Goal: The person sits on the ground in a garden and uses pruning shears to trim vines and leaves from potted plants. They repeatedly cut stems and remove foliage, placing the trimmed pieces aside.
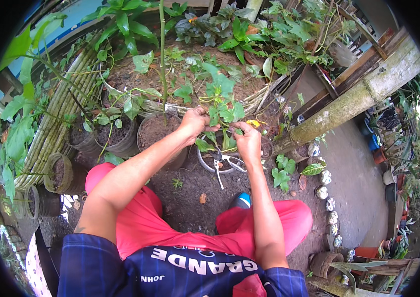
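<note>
Both of my hands work close together at a green leafy cutting [221,107] with lobed leaves. My left hand [196,124] has its fingers and thumb closed around the stem side. My right hand [247,140] pinches a stem or small leaf of it; the exact grip is partly hidden by foliage. Just below the hands, a round pale-rimmed pot [203,160] holds a plant with broad green leaves [226,142]. A pair of pruning shears [218,169] with light handles rests across that pot, its handles pointing towards me and its blade end among the leaves.
Soil-filled black grow bags [121,139] and a larger pot [160,130] stand left of the hands. Behind lies a raised soil bed [139,80] edged with bundled stalks. At right are a thick bamboo pole [358,96], decorated stones [321,192] and a concrete path [358,178].
</note>
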Tool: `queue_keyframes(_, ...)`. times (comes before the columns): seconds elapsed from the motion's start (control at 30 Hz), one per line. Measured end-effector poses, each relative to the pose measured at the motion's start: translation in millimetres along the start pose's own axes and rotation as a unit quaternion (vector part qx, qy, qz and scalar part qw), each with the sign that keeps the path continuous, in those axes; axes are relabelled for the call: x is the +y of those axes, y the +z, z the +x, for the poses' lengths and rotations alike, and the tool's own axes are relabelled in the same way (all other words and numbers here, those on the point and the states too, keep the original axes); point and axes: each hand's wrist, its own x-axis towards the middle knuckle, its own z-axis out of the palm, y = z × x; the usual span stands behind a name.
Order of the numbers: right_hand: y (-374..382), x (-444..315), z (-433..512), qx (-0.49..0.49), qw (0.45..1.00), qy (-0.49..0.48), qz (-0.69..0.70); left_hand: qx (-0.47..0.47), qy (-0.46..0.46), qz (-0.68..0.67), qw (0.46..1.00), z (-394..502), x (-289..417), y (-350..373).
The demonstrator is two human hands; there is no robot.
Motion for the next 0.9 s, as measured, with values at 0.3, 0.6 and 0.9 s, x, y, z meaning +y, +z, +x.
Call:
queue_keyframes(0.3,-28,13,5,-0.128,0.934,0.234,0.24,-0.028,0.055,0.043,0.997,-1,12,0)
queue_keyframes(0.6,18,80,-49,-0.235,0.899,0.161,-0.332,0.005,0.059,0.07,0.996,5,37,-12)
queue_keyframes(0.9,29,177,-51,-0.215,0.774,0.074,-0.59,-0.006,0.072,0.085,0.994,-5,53,-21)
